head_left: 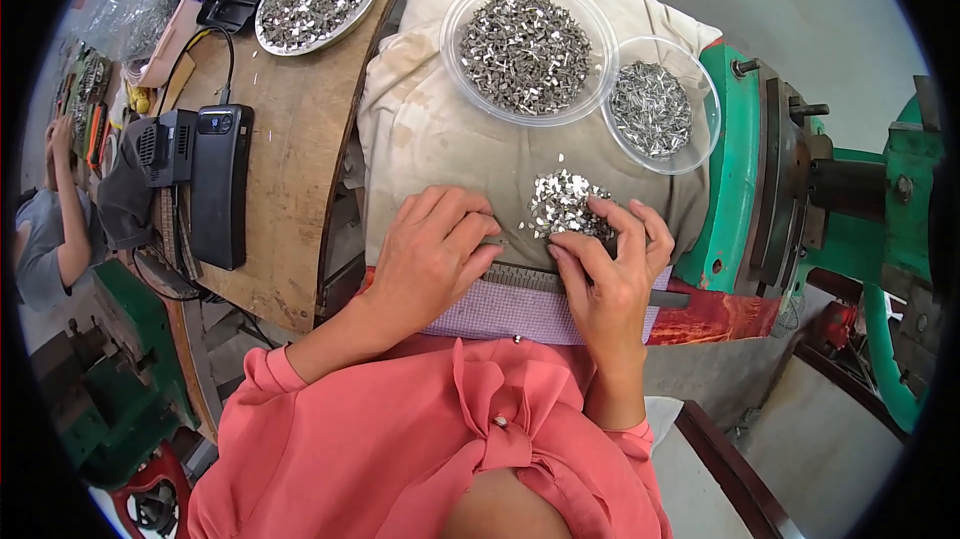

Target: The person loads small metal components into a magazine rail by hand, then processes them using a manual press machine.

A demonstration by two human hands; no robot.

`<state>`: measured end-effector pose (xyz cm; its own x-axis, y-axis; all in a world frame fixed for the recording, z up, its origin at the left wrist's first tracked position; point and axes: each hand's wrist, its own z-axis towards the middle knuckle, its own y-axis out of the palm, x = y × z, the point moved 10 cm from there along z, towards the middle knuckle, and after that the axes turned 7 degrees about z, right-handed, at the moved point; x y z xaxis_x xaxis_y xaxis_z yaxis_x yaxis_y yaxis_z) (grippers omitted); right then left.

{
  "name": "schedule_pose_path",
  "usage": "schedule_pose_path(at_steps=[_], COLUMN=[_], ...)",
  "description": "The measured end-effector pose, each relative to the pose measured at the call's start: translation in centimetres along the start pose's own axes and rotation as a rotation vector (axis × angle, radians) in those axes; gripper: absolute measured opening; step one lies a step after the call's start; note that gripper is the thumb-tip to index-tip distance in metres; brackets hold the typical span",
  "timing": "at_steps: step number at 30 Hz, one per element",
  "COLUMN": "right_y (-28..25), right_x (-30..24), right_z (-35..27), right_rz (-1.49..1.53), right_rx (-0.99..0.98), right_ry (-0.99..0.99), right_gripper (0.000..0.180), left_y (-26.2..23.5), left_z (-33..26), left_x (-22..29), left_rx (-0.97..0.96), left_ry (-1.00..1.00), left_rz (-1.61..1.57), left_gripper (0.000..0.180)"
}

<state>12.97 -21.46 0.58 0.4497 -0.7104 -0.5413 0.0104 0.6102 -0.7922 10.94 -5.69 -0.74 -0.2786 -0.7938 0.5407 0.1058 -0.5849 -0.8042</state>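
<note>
A heap of small, flat, shiny metal pieces (562, 201) lies on the grey-beige cloth. My right hand (622, 274) is at the heap's near right side, thumb and index finger pinched together at its edge, the other fingers bent over the pieces. Anything inside that pinch is too small to make out. My left hand (425, 251) is to the left of the heap, fingers curled, thumb and index close together; what they hold, if anything, is hidden. Between the hands runs a dark toothed metal strip (525, 277), along the edge of a purple checked cloth (500, 314).
Beyond the heap stand a large clear tub (450, 59) of metal pieces and a smaller tub (712, 124) of metal pins. Green machinery (735, 189) borders the right. On the wooden table (290, 159) are a black power bank (220, 189) and a filled dish (372, 9). Another person (55, 229) sits far left.
</note>
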Motion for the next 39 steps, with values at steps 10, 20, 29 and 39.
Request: schedule_pose_path(at_steps=[10, 20, 29, 39], right_y=[1.7, 1.1, 1.6, 1.2], right_x=[-2.0, -2.7, -3.0, -1.5], right_z=[1.4, 1.3, -2.7, 1.0], right_rz=[0.01, 0.06, 0.157, 0.057], right_rx=[-0.029, 0.03, -0.027, 0.016], right_ry=[-0.078, -0.113, -0.118, -0.117], right_gripper=[0.015, 0.018, 0.022, 0.019], left_y=[-0.2, 0.2, 0.1, -0.1], left_z=[-0.3, 0.0, 0.2, 0.2], left_x=[-0.3, 0.0, -0.3, -0.1], left_rx=[0.018, 0.019, 0.016, 0.036], left_ry=[0.011, 0.049, 0.008, 0.018], left_rz=[-0.023, -0.006, -0.01, 0.018], left_gripper=[0.025, 0.017, 0.021, 0.017])
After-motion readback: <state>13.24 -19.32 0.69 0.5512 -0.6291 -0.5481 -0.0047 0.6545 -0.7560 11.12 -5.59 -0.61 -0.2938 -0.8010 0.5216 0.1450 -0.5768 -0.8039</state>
